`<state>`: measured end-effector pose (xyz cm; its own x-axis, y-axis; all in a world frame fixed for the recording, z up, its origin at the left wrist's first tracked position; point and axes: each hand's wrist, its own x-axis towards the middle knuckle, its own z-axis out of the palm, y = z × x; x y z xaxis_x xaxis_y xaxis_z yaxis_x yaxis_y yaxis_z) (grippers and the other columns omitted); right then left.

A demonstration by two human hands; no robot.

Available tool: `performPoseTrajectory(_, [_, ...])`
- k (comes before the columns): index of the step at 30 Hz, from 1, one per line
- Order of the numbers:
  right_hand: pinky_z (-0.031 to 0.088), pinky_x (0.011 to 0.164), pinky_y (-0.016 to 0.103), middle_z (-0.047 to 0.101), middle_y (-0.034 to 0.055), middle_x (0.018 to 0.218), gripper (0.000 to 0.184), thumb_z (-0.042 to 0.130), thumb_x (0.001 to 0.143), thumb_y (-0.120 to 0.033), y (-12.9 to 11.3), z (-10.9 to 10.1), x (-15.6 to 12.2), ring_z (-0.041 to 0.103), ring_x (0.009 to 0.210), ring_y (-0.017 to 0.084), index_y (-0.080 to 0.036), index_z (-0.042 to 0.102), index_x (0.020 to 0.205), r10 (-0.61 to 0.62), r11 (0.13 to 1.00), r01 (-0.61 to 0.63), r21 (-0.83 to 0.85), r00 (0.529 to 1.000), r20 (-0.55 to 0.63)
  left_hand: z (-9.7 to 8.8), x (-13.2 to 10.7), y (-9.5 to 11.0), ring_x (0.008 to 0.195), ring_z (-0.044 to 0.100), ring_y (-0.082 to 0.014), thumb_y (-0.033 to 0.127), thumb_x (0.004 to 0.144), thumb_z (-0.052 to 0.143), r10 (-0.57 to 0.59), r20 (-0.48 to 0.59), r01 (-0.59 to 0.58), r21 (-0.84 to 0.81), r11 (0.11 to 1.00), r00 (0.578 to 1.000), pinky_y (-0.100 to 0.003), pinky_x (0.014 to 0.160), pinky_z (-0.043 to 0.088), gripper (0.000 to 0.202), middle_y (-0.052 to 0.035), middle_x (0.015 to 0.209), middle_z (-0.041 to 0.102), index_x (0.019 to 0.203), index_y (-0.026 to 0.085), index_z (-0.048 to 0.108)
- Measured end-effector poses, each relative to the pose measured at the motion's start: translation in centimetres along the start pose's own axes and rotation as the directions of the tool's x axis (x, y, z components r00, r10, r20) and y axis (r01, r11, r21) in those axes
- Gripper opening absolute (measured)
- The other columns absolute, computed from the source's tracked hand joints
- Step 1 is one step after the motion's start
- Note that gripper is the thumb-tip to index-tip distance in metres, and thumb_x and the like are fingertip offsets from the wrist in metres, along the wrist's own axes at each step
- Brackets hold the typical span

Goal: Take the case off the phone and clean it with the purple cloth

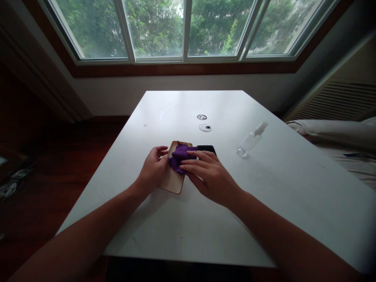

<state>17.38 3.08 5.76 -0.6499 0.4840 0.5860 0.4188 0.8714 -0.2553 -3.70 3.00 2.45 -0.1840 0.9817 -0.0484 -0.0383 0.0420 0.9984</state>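
Note:
My left hand [153, 166] grips the left edge of a beige phone case [172, 182], a flat rectangle with rounded corners and a brown rim. The case is tilted a little above or against the table. Over its upper part lies a crumpled purple cloth [182, 152]. My right hand [207, 172] presses that cloth onto the case, its fingers closed together over the cloth's right side. Partly hidden behind my right hand is a flat black object [207, 148] with rounded corners, maybe a phone.
A clear spray bottle [250, 141] lies on its side at the right of the white table [141, 235]. Two round cable-hole pieces [205, 127] sit in the far middle. Beyond the right table edge is pale bedding [331, 133]; a window [188, 31] stands behind.

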Motion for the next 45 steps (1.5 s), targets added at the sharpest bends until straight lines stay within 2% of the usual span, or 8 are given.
performPoseTrajectory(15, [0.044, 0.112, 0.053, 0.067, 0.007, 0.134, 0.024, 0.061, 0.095, -0.02, -0.1, 0.2, -0.4, 0.054, 0.135, 0.028, -0.023, 0.074, 0.115, -0.069, 0.998, 0.069, 0.016, 0.997, 0.035, 0.1, 0.3, -0.6, 0.094, 0.065, -0.0168, 0.028, 0.088, 0.065, 0.011, -0.123, -0.028, -0.139, 0.99, 0.992, -0.026, 0.077, 0.053, 0.038, -0.0103, 0.119, 0.067, 0.122, 0.016, 0.056])
performPoseTrajectory(21, [0.048, 0.109, 0.05, 0.062, 0.0108, 0.141, 0.037, 0.069, 0.093, -0.041, -0.3, 0.3, -0.4, 0.053, 0.136, 0.028, -0.02, 0.068, 0.124, -0.065, 0.995, 0.061, 0.077, 0.997, 0.048, 0.0, 0.5, -0.6, 0.096, 0.066, -0.0177, 0.027, 0.089, 0.065, 0.004, -0.133, -0.027, -0.172, 0.985, 0.991, -0.027, 0.078, 0.055, 0.037, -0.0109, 0.12, 0.067, 0.123, 0.016, 0.056])
performPoseTrajectory(24, [0.053, 0.104, 0.047, 0.064, 0.0114, 0.137, 0.032, 0.065, 0.096, -0.034, -0.4, 0.4, -0.2, 0.058, 0.129, 0.027, -0.02, 0.066, 0.125, 0.02, 0.995, -0.02, 0.101, 1.0, -0.003, 0.0, 0.4, -0.4, 0.095, 0.066, -0.0177, 0.026, 0.089, 0.065, 0.003, -0.133, -0.027, -0.181, 0.983, 0.991, -0.027, 0.077, 0.055, 0.037, -0.0117, 0.122, 0.066, 0.124, 0.016, 0.056])
performPoseTrajectory(28, [0.059, 0.095, 0.042, 0.063, 0.0112, 0.131, 0.036, 0.064, 0.096, -0.032, -0.3, 0.4, -0.1, 0.064, 0.115, 0.024, -0.021, 0.063, 0.13, 0.263, 0.953, -0.246, 0.177, 0.961, -0.085, 0.0, 0.0, 0.0, 0.092, 0.066, -0.017, 0.029, 0.089, 0.067, 0.027, -0.102, -0.047, -0.191, 0.98, 0.994, -0.026, 0.071, 0.056, 0.038, -0.0114, 0.127, 0.064, 0.124, 0.017, 0.056])
performPoseTrajectory(33, [0.063, 0.07, 0.037, 0.066, 0.0095, 0.116, 0.072, 0.077, 0.083, -0.048, 0.2, 1.4, -0.4, 0.068, 0.085, 0.021, -0.024, 0.047, 0.144, 0.583, 0.716, -0.551, 0.43, 0.81, 0.068, 0.1, -0.7, 0.6, 0.087, 0.066, -0.0175, 0.034, 0.089, 0.069, 0.09, -0.037, -0.095, -0.174, 0.98, 0.995, -0.027, 0.062, 0.056, 0.041, -0.0118, 0.129, 0.062, 0.124, 0.018, 0.054])
performPoseTrajectory(36, [0.063, 0.072, 0.04, 0.069, 0.0085, 0.11, 0.081, 0.08, 0.08, -0.047, 0.5, 2.4, -0.6, 0.07, 0.08, 0.021, -0.025, 0.04, 0.148, 0.659, 0.515, -0.618, 0.594, 0.728, 0.186, 0.3, -1.0, 0.7, 0.093, 0.068, -0.0195, 0.034, 0.088, 0.071, 0.134, 0.007, -0.131, -0.19, 0.973, 0.991, -0.027, 0.065, 0.058, 0.042, -0.0122, 0.13, 0.061, 0.124, 0.019, 0.054])
performPoseTrajectory(41, [0.06, 0.093, 0.045, 0.073, 0.0096, 0.114, 0.066, 0.076, 0.086, -0.033, 0.7, 3.3, -0.7, 0.072, 0.106, 0.026, -0.023, 0.042, 0.142, 0.637, 0.23, -0.535, 0.813, 0.714, 0.29, 0.4, -1.2, 0.8, 0.095, 0.069, -0.0202, 0.036, 0.088, 0.072, 0.17, 0.079, -0.154, -0.185, 0.971, 0.982, -0.026, 0.066, 0.059, 0.044, -0.0122, 0.127, 0.063, 0.124, 0.019, 0.053])
performPoseTrajectory(45, [0.059, 0.095, 0.046, 0.074, 0.0106, 0.113, 0.065, 0.077, 0.086, -0.032, 1.0, 3.3, -0.7, 0.073, 0.105, 0.027, -0.02, 0.044, 0.141, 0.668, 0.167, -0.506, 0.846, 0.689, 0.28, 0.4, -1.3, 0.8, 0.09, 0.069, -0.0199, 0.037, 0.088, 0.073, 0.166, 0.108, -0.145, -0.182, 0.973, 0.98, -0.026, 0.061, 0.059, 0.047, -0.0116, 0.122, 0.065, 0.126, 0.019, 0.051])
